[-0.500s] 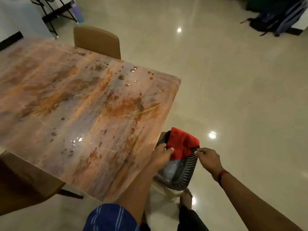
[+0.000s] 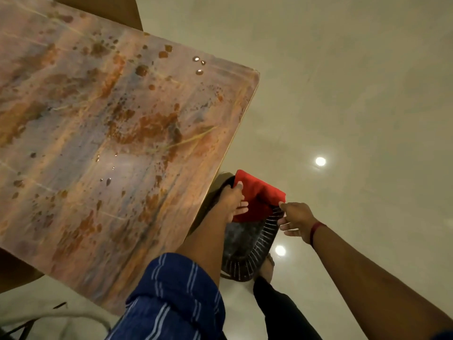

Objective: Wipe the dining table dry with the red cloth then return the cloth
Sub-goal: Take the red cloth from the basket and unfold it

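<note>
A folded red cloth (image 2: 259, 195) lies over the far rim of a dark slatted basket (image 2: 257, 249) that stands on a chair beside the table's right edge. My left hand (image 2: 234, 201) grips the cloth's left side, thumb on top and fingers curled under it. My right hand (image 2: 295, 218) pinches the basket's right rim just below the cloth's corner. The dining table (image 2: 103, 148) has a glossy rust-and-blue patterned top with water drops (image 2: 199, 66) near its far right corner and more drops toward the middle.
A tan chair back (image 2: 117, 8) stands behind the table's far edge. Another chair (image 2: 14, 273) shows under the table's near left corner. Shiny beige floor (image 2: 355, 94) spreads to the right. My foot (image 2: 267, 268) is beside the basket.
The view has tilted down and closer to the basket. My left hand has slid further onto the red cloth, and both hands keep their places at the basket.
</note>
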